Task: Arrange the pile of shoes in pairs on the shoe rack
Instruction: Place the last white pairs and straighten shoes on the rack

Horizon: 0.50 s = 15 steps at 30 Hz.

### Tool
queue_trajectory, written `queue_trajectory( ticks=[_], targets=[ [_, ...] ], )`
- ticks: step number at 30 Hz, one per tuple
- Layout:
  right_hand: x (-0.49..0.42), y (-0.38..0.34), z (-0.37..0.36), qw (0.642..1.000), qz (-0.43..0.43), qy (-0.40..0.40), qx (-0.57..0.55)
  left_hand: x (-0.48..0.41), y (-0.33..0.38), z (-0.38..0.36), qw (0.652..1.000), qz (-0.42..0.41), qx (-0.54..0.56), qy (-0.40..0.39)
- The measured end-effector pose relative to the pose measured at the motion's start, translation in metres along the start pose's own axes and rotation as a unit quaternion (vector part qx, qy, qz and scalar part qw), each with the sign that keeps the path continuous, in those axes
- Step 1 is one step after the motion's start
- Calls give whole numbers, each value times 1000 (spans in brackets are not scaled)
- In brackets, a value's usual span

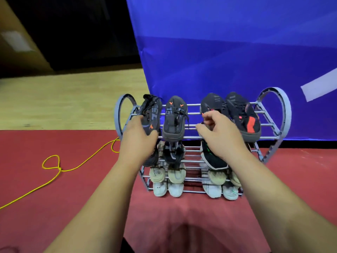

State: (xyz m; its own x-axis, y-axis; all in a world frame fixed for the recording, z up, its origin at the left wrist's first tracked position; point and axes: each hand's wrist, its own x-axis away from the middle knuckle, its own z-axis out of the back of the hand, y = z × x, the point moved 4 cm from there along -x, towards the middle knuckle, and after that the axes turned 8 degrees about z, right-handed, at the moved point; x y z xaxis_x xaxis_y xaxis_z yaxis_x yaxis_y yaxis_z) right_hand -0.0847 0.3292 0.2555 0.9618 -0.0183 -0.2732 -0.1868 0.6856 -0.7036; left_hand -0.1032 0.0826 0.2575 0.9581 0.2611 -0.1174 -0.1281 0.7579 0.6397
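Dark sneaker point(152, 114) tipped sideways at left end of shoe rack point(284, 114) top shelf, gripped by left hand point(138, 136), right hand point(220, 136) pinching red-patch shoe point(213, 103) at its lacing; probably light, floppy knit, so better grabbed by sole or heel.

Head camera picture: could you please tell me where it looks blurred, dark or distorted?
Head view: shoe rack and its shoes fairly sharp; left hand and right hand slightly soft; upper left corner dark and smeared; bottom edge out of focus; rack ends splay outward, probably lens distortion; no strong glare.
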Motion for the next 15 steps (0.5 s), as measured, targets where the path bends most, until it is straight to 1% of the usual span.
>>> queue_trajectory(
  ticks=[3, 5, 8, 11, 15],
  targets=[
    [-12, -5, -26, 998, 21, -48, 47, -19, -25, -8, 999, 27, -29, -18],
    [-20, -9, -44, 996, 24, -66, 63, -33, -32, -9, 998, 34, -47, -17],
    [-32, -10, -69, 995, 2, -66, 78, -50, -36, -20, 997, 36, -44, -43],
    [-45, -8, -93, 995, -22, -57, 78, -61, -38, -36, 995, 37, -69, -69],
    [-57, 1, -120, 995, -27, -57, 82, -77, -47, -46, 992, 45, -80, -88]
  ],
)
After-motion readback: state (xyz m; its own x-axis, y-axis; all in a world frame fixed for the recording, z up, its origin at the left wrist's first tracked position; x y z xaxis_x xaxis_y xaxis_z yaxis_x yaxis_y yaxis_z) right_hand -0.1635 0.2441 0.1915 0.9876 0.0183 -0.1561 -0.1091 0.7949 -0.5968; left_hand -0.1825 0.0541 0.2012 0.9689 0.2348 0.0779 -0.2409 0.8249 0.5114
